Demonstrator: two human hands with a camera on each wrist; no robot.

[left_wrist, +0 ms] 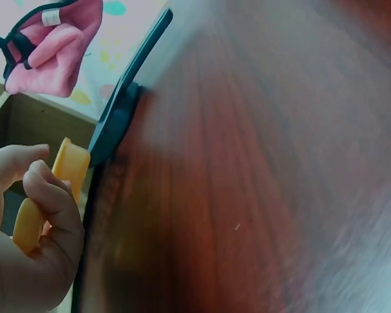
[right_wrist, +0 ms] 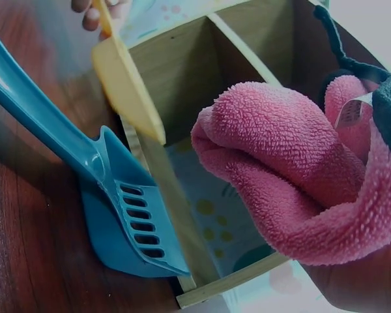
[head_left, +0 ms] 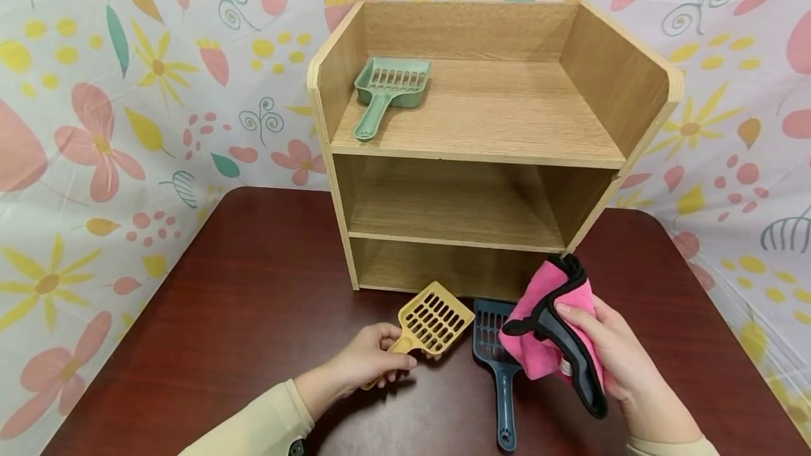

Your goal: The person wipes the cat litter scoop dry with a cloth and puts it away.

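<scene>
My left hand (head_left: pixel 370 357) grips the handle of a yellow litter scoop (head_left: pixel 437 319), its slotted head pointing toward the shelf unit. The left wrist view shows my fingers curled round the yellow handle (left_wrist: pixel 27 225). In my right hand (head_left: pixel 624 357) is a folded pink cloth (head_left: pixel 538 294) with black trim, the thumb pressing on its top side. This cloth (right_wrist: pixel 280 143) hides most of that hand in the right wrist view. A dark blue litter scoop (head_left: pixel 503 385) lies on the table between my hands, handle toward me, its head partly beneath the cloth in the head view.
A wooden shelf unit (head_left: pixel 469 157) stands at the back of the dark red-brown table (head_left: pixel 266 287). On its top board, at the left, sits a green litter scoop (head_left: pixel 380 108). Behind hangs a flower-patterned curtain (head_left: pixel 158 55).
</scene>
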